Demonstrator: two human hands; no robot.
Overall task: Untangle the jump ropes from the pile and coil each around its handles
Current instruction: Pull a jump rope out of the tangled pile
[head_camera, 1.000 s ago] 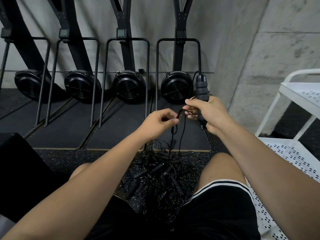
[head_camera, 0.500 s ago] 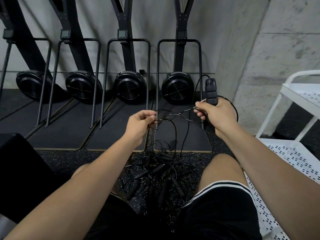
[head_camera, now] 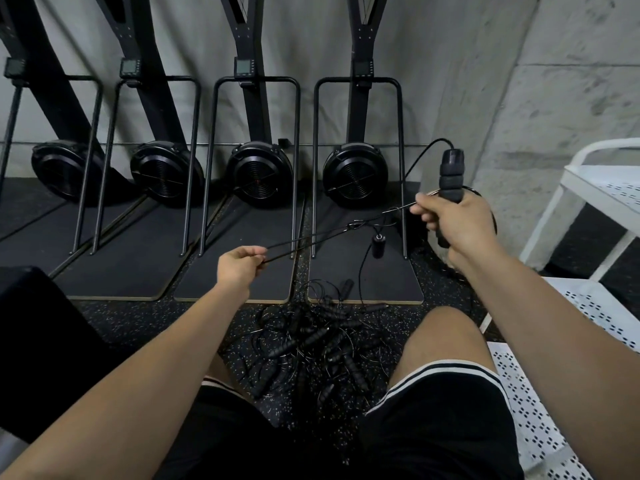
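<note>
A tangled pile of black jump ropes [head_camera: 311,341] with several foam handles lies on the speckled floor between my knees. My right hand [head_camera: 453,223] grips an upright black handle [head_camera: 450,176] and pinches a thin rope strand. My left hand [head_camera: 242,266] pinches the other end of that doubled black rope [head_camera: 318,239], which runs taut between the two hands with a twist near its middle. A second handle [head_camera: 378,245] dangles on its cord below the rope, above the pile.
Several black ski machines [head_camera: 356,171] with floor platforms stand along the grey wall ahead. A white perforated metal rack [head_camera: 588,306] is at my right. A dark block [head_camera: 31,323] sits at my left. My bare knees flank the pile.
My hands have drawn apart, the left moving down and left, the right staying up right. The rope between them has stretched taut, and a second handle has lifted off the pile.
</note>
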